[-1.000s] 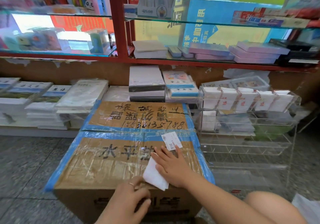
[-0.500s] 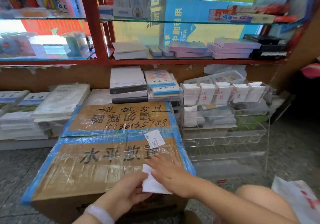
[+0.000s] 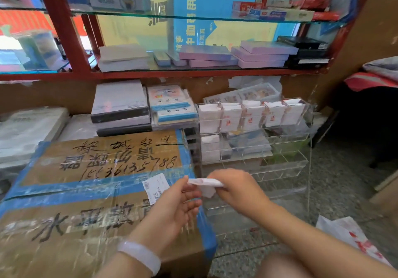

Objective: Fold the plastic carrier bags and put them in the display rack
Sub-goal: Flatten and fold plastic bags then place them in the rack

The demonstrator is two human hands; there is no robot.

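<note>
1. Lifted off the carton (image 3: 90, 191) since a second ago: folded bag (image 3: 205, 183), now mid-air.
2. I see left hand (image 3: 172, 206) and right hand (image 3: 234, 188) both pinching it.
3. Bag lies flat, long axis left-right; display rack (image 3: 254, 140) just beyond, right hand nearer.

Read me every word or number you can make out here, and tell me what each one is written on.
"15336135788", handwritten, upside down, on the far flap of the taped brown cardboard box.
Large handwritten Chinese characters on that flap and on the near flap: upside down, not surely readable.
White sticker label on the box: print too small.
Blue poster behind the glass shelf: Chinese characters, mirrored.
Red marks on the white folded bags in the clear acrylic rack: blurred.
</note>
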